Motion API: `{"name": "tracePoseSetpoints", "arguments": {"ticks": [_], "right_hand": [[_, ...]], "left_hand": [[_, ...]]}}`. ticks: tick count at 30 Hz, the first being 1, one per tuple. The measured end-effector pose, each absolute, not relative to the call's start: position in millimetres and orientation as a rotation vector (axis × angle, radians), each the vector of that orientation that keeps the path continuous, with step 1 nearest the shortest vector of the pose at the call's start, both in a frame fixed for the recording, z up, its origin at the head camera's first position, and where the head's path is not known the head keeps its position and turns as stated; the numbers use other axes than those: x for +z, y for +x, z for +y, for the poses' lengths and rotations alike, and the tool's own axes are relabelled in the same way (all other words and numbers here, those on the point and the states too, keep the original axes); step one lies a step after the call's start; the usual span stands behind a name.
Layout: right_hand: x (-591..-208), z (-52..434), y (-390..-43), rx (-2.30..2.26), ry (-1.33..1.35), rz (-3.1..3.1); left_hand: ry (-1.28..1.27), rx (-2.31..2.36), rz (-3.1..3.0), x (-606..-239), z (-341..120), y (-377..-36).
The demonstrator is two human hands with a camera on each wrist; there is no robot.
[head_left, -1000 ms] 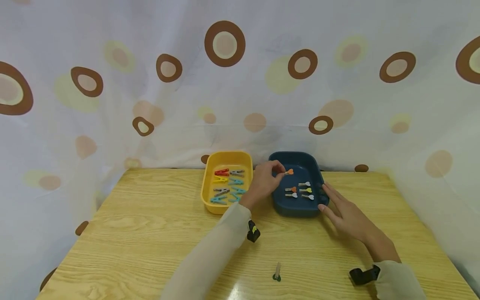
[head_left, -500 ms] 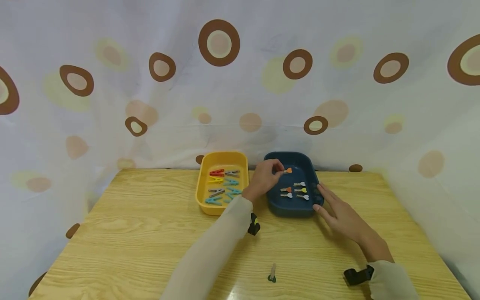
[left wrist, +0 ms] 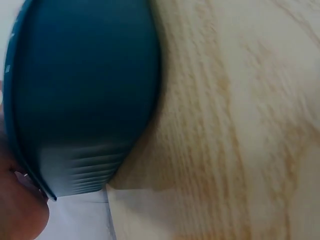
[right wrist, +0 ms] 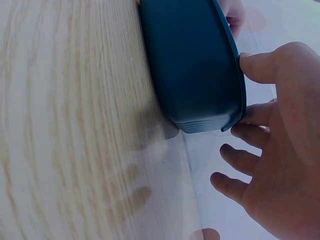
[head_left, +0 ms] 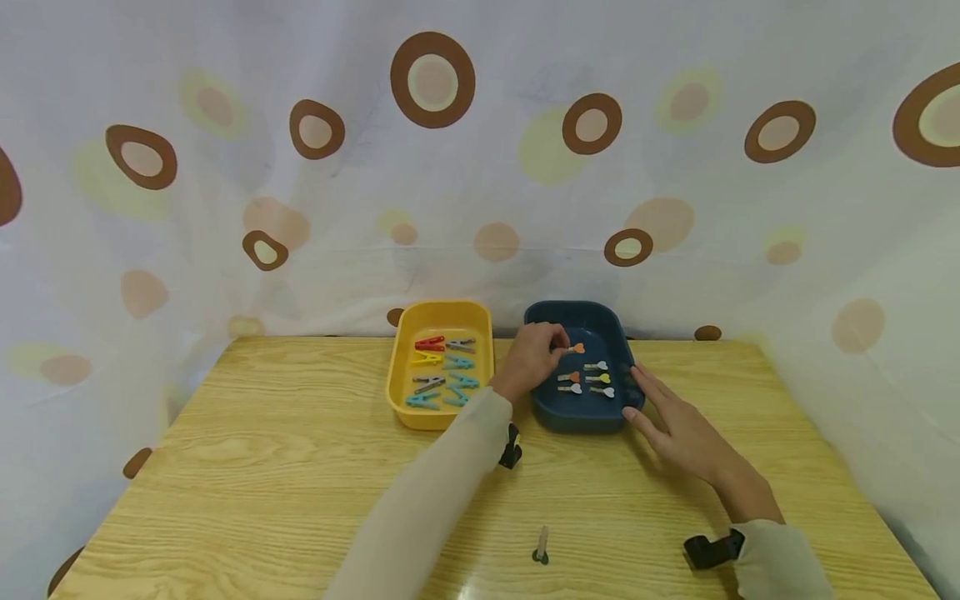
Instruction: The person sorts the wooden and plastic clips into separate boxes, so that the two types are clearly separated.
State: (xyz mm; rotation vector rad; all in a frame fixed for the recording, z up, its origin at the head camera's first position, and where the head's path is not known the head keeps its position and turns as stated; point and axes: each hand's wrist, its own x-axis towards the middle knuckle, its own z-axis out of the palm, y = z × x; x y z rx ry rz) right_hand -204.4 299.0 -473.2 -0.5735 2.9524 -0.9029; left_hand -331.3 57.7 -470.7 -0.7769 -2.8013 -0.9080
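My left hand (head_left: 531, 360) reaches over the left side of the blue tray (head_left: 581, 423) and pinches a small wooden clothespin with an orange heart (head_left: 577, 348), low in the tray's far part. Nearer the front, several other heart clothespins lie in the tray, with white (head_left: 604, 392), yellow (head_left: 603, 378) and orange (head_left: 573, 377) hearts. On the tray's right rim rest the thumb and fingertips of my right hand (head_left: 688, 435), its fingers spread and fairly straight. The left wrist view shows mostly the tray's outer wall (left wrist: 85, 80); the clothespin is hidden there.
Left of the blue tray stands a yellow tray (head_left: 396, 398) with several plastic clothespins, red (head_left: 430, 343), yellow (head_left: 427, 358), grey and blue. A clothespin with a green heart (head_left: 541, 550) lies on the wooden table (head_left: 300, 467) near the front. A patterned cloth (head_left: 495, 183) hangs behind.
The head view has turned slightly to the right. My left hand and the orange heart clothespin have come slightly nearer to me inside the tray. The right hand stays at the rim.
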Motion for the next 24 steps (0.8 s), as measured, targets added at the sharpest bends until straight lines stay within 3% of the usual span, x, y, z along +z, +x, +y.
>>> {"name": "tracePoseSetpoints", "arguments": {"ticks": [24], "right_hand": [[-469.7,299.3,-204.5,-0.870,-0.541,2.952]], "left_hand": [[-0.701,-0.518,-2.846,-474.2,67.9,-325.2]]}}
